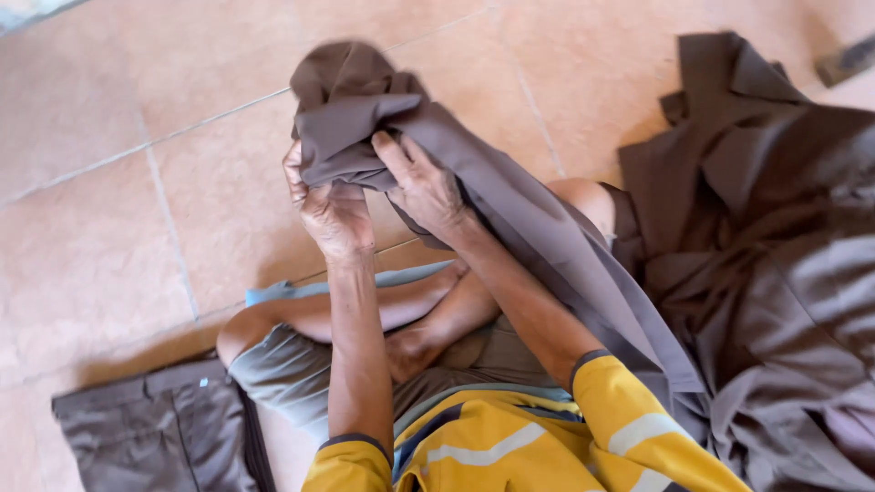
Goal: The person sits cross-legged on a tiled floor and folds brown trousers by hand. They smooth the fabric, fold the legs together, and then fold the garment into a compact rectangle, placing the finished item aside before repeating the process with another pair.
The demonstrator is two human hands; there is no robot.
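1 view only, from a camera worn on the person's head, looking steeply down and slightly forward over the chest. It sits close: the yellow shirt (pixel 510 446) fills the bottom edge, the crossed legs (pixel 365 319) lie at lower centre, and both forearms rise to mid-frame. The tiled floor (pixel 137 182) takes the upper left of the frame, grey-brown cloth (pixel 775 273) the right side.

Brown-grey cloth (pixel 510 210), bunched at top, drapes rightward over knee.
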